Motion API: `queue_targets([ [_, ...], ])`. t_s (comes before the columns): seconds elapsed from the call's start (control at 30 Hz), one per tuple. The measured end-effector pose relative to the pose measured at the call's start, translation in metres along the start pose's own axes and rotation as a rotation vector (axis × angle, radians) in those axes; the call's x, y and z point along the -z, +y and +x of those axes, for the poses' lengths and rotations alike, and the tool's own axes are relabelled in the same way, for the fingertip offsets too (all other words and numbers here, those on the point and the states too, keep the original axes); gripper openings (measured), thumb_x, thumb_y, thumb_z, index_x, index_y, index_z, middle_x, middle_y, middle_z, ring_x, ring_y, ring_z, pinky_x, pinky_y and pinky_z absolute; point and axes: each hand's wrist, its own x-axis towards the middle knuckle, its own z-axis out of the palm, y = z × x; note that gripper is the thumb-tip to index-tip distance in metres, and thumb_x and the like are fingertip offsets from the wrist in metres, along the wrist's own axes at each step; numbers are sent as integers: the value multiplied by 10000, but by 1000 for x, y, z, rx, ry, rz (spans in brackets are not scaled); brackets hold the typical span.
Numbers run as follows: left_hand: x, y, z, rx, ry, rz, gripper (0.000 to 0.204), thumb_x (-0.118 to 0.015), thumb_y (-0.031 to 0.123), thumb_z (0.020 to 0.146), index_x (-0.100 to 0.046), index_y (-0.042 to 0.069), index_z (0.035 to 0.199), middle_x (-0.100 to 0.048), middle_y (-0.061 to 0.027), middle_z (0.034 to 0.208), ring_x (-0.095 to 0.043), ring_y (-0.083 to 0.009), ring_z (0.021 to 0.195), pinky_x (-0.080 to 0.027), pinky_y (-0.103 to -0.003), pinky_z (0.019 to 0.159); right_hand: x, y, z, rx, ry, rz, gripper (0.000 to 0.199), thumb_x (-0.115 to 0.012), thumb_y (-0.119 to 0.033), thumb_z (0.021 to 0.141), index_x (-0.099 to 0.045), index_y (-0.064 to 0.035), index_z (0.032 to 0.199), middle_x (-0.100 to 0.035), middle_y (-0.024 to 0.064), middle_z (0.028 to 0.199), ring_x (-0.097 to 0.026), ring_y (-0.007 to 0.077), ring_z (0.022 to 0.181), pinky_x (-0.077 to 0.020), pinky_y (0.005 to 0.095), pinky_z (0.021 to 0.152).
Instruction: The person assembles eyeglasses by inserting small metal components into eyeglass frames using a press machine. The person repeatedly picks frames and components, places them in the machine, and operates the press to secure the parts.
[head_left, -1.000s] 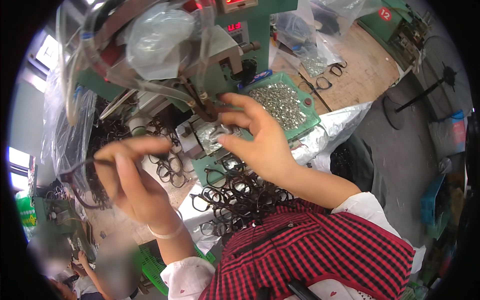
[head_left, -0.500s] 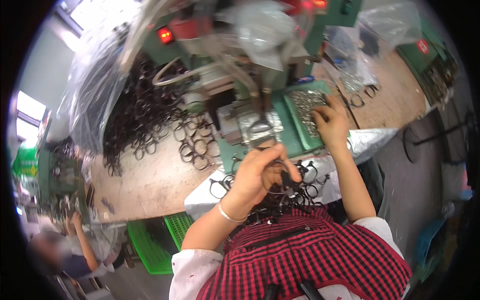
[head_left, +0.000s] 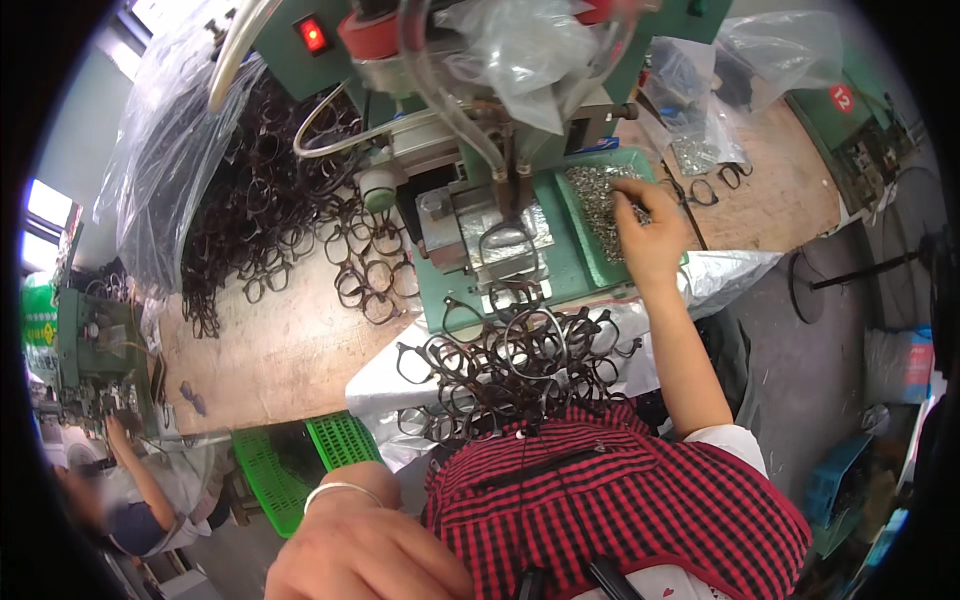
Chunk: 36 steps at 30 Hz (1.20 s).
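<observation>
My right hand (head_left: pixel 655 232) is over the green tray (head_left: pixel 641 160) at the machine's right side. Its thumb and bent forefinger come together at the small silvery metal parts (head_left: pixel 592 205); anything pinched there is too small to make out. Close to the camera at the lower left is my left hand (head_left: pixel 370 550), back upward, a bangle on its wrist; its fingertips are hidden. A heap of dark round eyeglass frames (head_left: pixel 480 365) lies on the silvery sheet (head_left: pixel 380 385) in front of me. One eyeglass frame (head_left: pixel 508 240) rests at the machine's foil-covered fixture (head_left: pixel 470 215).
The green machine (head_left: pixel 280 45) with hoses and a red lit switch (head_left: pixel 312 34) stands ahead. More eyeglass frames (head_left: pixel 260 210) pile up on the wooden table (head_left: pixel 270 350) to the left, beside clear plastic (head_left: pixel 150 190). Green baskets (head_left: pixel 265 470) stand below. Another person (head_left: pixel 165 510) works at far left.
My left hand has moved from the front of the machine down to the lower left, uncovering the heap of eyeglass frames. My right hand stays at the tray of metal parts.
</observation>
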Motion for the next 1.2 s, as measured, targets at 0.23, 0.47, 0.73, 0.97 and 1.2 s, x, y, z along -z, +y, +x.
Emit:
queue_targets([
  [0.23,79,24,-85,143,823,1493,264,-557,168,1026,-720,-31,1087,-659,-65,1121,-609,-131,1007,-511,-339,947,-2,-20,2,-102,-78,131,163,-693,-64,841,-761,-38,987,-744,109,990,-690,271,949,-517,348,864],
  [0.47,242,-68,-224,1499,807,2152,223,-707,215,836,-734,139,1043,-678,-130,1071,-672,-353,954,-547,-442,826,-16,-9,-6,-46,-81,23,146,-723,-79,816,-772,-63,953,-739,102,952,-685,296,923,-523,374,842],
  [0.73,185,-31,-197,619,785,1462,91,-549,51,1020,-588,8,1090,-684,-93,1072,-648,-205,951,-521,-345,843,72,-1,-27,-199,-94,35,142,-739,-37,814,-762,-24,954,-743,101,960,-688,218,925,-512,331,867],
  [0.97,264,-39,-275,684,1395,671,162,-469,262,1062,-557,127,1046,-666,-21,817,-593,-130,753,-460,-272,614,-11,-91,23,-5,-338,383,172,-753,-83,808,-746,-36,974,-744,86,954,-697,205,911,-528,324,853],
  [1.2,159,-35,-172,458,1302,605,495,-491,505,1057,-594,48,1216,-466,40,736,-422,-54,613,-338,-202,501,-34,-89,-5,-251,-246,762,386,-748,-27,816,-616,-18,1179,-697,23,904,-643,87,901,-498,267,845],
])
